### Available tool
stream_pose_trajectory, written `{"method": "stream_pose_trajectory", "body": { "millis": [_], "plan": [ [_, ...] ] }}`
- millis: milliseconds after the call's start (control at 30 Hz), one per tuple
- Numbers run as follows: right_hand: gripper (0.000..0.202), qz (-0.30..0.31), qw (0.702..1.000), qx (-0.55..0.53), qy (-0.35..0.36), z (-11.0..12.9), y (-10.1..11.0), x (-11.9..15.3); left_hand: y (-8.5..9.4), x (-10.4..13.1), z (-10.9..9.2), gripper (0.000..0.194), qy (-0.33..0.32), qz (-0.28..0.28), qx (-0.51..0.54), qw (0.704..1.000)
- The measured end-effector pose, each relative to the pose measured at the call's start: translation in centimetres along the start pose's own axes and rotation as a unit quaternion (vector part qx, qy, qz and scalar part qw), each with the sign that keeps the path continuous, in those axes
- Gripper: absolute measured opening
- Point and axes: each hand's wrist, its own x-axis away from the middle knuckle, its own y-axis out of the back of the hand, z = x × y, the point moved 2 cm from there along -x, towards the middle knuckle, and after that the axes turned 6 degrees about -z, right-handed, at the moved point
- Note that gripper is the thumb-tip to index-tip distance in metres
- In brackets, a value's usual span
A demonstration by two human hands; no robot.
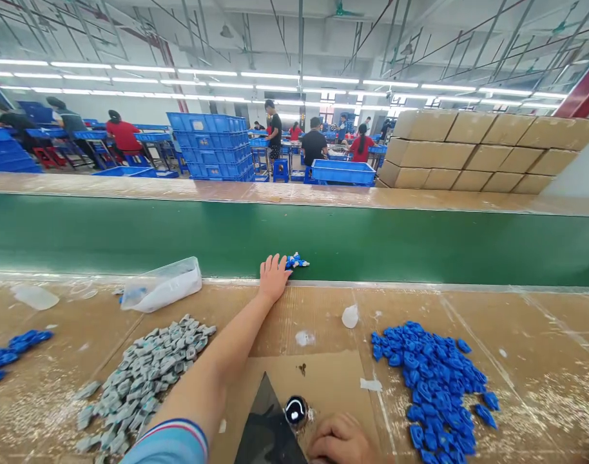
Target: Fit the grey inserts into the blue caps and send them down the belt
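My left hand (274, 277) reaches out to the near edge of the green belt (395, 245), its fingers spread beside a small cluster of blue and white pieces (296, 260). My right hand (340, 439) rests low on a cardboard sheet (333, 380), fingers curled; what they hold, if anything, is hidden. Just left of it are a shiny black round object (295, 410) and a dark pointed sheet (268, 428). A heap of grey pieces (149, 374) lies to the left, and a heap of blue pieces (434, 386) to the right.
A clear plastic container (163, 285) lies at the belt's near edge on the left. More blue pieces (9, 351) are at far left. Beyond the belt stand stacked blue crates (212, 148), cardboard boxes (468, 151) and several people at tables.
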Motion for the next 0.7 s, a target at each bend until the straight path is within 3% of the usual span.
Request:
{"method": "stream_pose_trajectory", "body": {
  "millis": [133,233,367,433,533,600,700],
  "plan": [
    [0.014,0.014,0.996,-0.030,-0.079,2.8,2.3,-1.4,2.6,5.6,0.0,0.042,-0.051,0.011,-0.008,0.999],
    [0.017,-0.011,0.992,-0.039,-0.116,4.2,3.7,-1.1,4.9,10.2,0.7,0.041,-0.049,0.021,-0.010,0.999],
    [0.021,-0.147,0.976,0.007,-0.161,4.3,6.9,1.7,8.8,16.1,2.2,0.039,-0.064,0.009,0.067,0.996],
    [0.019,-0.251,0.941,0.074,-0.217,3.6,9.3,4.2,10.6,19.2,2.7,0.040,-0.038,0.013,0.111,0.993],
    [0.021,-0.374,0.850,0.167,-0.331,1.9,12.5,8.4,12.0,23.2,2.6,0.042,0.052,0.024,0.161,0.985],
    [0.035,-0.377,0.825,0.163,-0.388,0.5,13.7,10.4,12.2,25.1,2.0,0.043,0.101,0.021,0.176,0.979],
    [0.062,-0.316,0.843,0.099,-0.423,-1.1,13.8,11.4,11.9,26.4,1.2,0.041,0.113,-0.003,0.172,0.979]
  ]
}}
